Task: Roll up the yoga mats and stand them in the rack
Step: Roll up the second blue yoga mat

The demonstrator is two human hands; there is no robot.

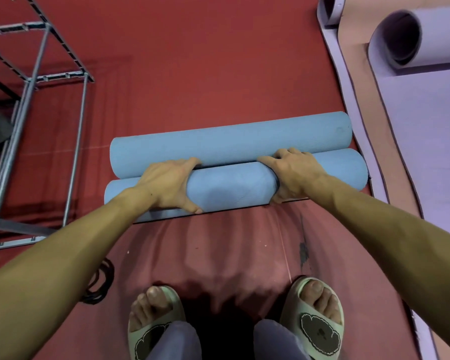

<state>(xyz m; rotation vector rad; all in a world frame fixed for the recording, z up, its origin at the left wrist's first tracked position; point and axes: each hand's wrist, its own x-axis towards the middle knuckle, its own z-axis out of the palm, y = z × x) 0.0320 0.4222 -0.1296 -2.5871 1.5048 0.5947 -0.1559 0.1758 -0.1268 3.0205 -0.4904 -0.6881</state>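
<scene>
Blue yoga mat roll (229, 187) lies on the red floor (192, 61), long axis running left to right across the person's front, directly ahead of both feet. Left hand (168, 184) and right hand (290, 175) each curl over its top, roughly equally near, gripping the soft, finely textured foam cylinder. A second blue roll (229, 142) lies parallel, touching its far side. Metal rack (34, 81), an open tube frame, stands to the left, so lifting likely calls for a leftward swing. Partly rolled lilac mats (413, 81) lie right.
</scene>
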